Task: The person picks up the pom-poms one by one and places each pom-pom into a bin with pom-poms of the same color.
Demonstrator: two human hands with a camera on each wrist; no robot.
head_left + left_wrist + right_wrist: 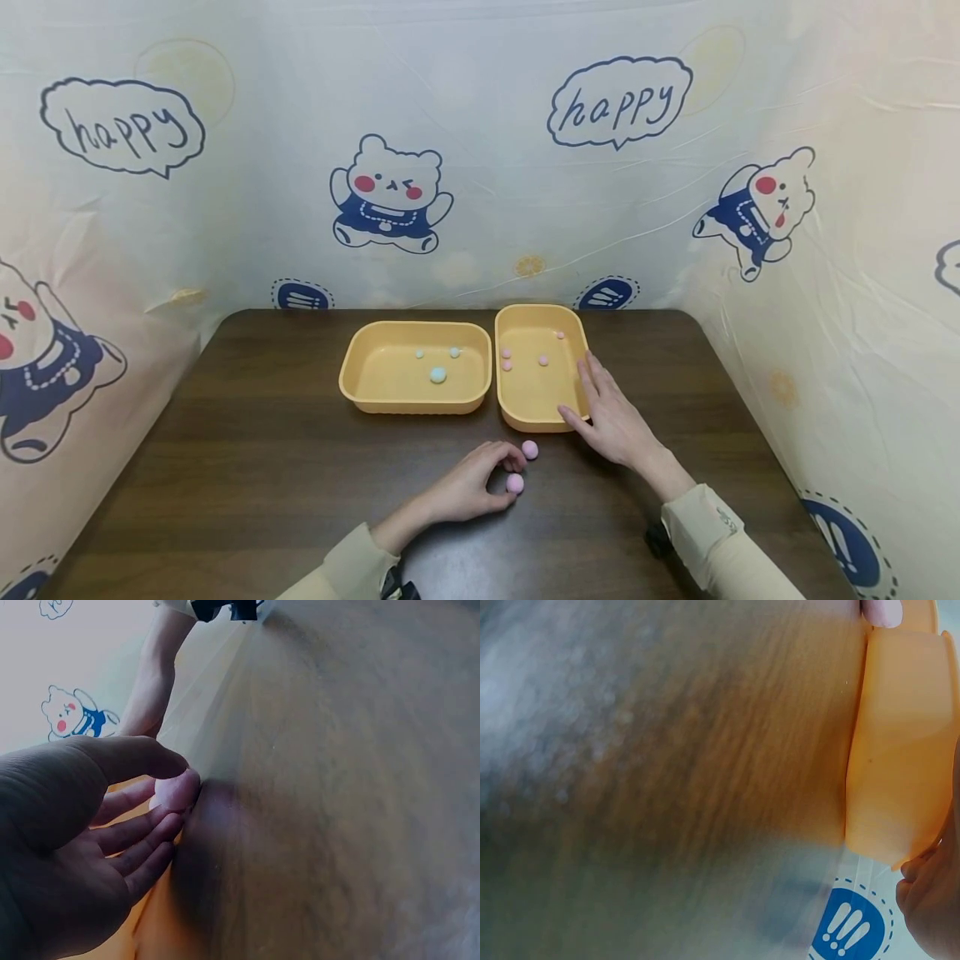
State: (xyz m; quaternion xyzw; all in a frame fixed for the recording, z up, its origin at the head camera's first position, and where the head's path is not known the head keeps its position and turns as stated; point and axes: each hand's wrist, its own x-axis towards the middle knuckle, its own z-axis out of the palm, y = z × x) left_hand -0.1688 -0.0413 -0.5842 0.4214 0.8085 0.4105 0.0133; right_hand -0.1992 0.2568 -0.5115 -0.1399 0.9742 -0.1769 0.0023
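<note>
Two pink balls lie near the front of the right yellow tray. My left hand curls its thumb and fingers round the nearer pink ball; the left wrist view shows the thumb tip against a pink ball. Just beyond those fingers is the farther pink ball. With fingers extended, my right hand touches the right side of that tray, its thumb over the front corner. Several smaller pink balls are inside. In the right wrist view the tray's outer wall shows beside part of the hand.
The left yellow tray stands beside the right one, holding three light-blue balls of different sizes. Both trays are on a dark wooden table. A printed cloth with cartoon bears hangs behind the table and along its sides.
</note>
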